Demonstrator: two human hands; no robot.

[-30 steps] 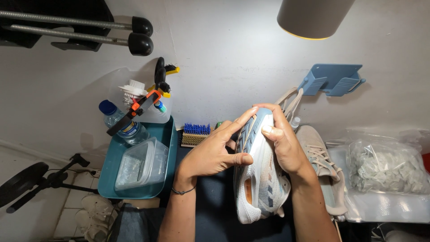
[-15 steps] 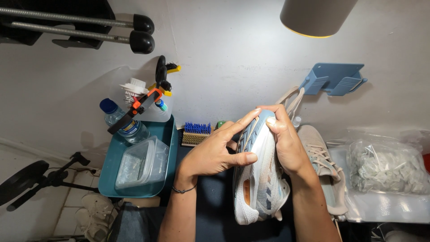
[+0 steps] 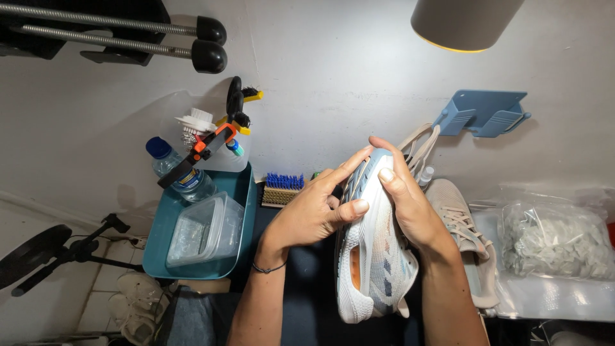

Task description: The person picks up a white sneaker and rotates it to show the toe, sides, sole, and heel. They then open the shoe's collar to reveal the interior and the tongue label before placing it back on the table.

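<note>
Little has moved: shoe (image 3: 375, 256) stays upright above the dark tabletop, slightly shifted. Left hand (image 3: 314, 214) and right hand (image 3: 410, 205) both grip its upper end. Laces seem absent there; beige shoe (image 3: 461, 224) lies at 3 o'clock, untouched.

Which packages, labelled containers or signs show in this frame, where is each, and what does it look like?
Bottle: far end of the teal tray, left of the hands; clear plastic, blue cap, blue-and-white label.
Tub: in the same tray; clear, rectangular, lidded.
Bag: far right; clear plastic, holding white material.
No signs or screens in view.
</note>
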